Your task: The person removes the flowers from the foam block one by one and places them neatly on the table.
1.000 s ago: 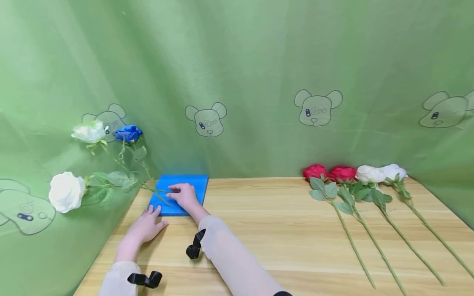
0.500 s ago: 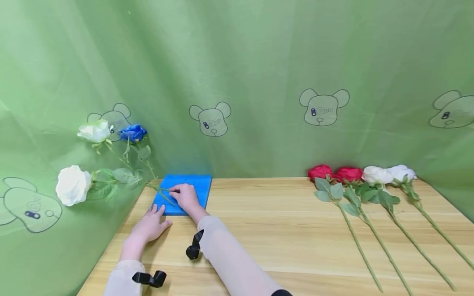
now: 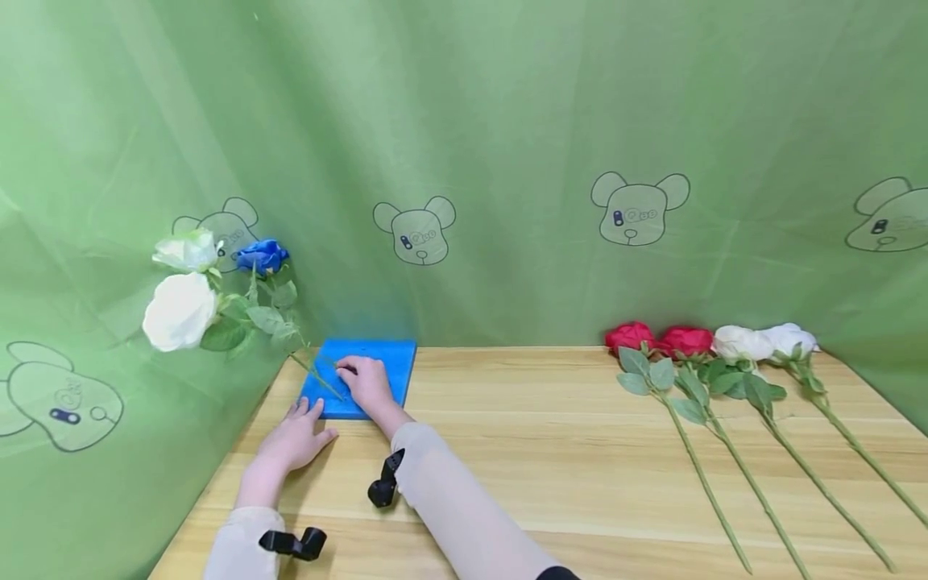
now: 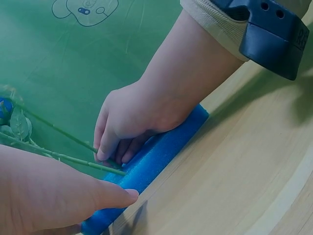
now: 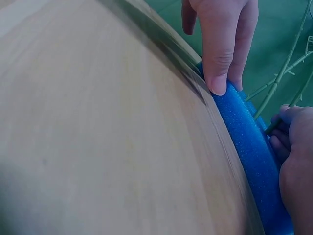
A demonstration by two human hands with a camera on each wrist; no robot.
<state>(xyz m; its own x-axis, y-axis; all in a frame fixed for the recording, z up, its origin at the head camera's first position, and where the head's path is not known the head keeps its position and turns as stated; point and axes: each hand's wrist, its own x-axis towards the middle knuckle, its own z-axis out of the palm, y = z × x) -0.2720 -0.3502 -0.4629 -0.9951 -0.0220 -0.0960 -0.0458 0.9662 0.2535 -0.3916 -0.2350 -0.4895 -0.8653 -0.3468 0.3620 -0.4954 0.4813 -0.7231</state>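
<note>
A blue foam block (image 3: 397,362) lies at the table's back left corner. My right hand (image 3: 366,387) is over it, pinching a green rose stem (image 5: 302,92) close to its surface. The stem seems to lead to the lower, larger white rose (image 3: 180,312). Beside it, a greenish-white rose (image 3: 187,251) and a blue rose (image 3: 263,258) lean left, their stems meeting the foam. My left hand (image 3: 292,441) rests at the block's front left edge with fingers extended. In the right wrist view, its thumb (image 5: 218,85) presses the foam's edge. The pinched stem's lower end is hidden.
On the right of the wooden table (image 3: 522,451) lie two red roses (image 3: 687,341) and two white roses (image 3: 743,343), side by side with stems toward the front. A green curtain (image 3: 507,161) stands along the back and left.
The larger white rose has swung up and right, now just below the greenish-white one. My right hand has stayed over the foam, and my left hand remains at its edge. The head view has shifted slightly.
</note>
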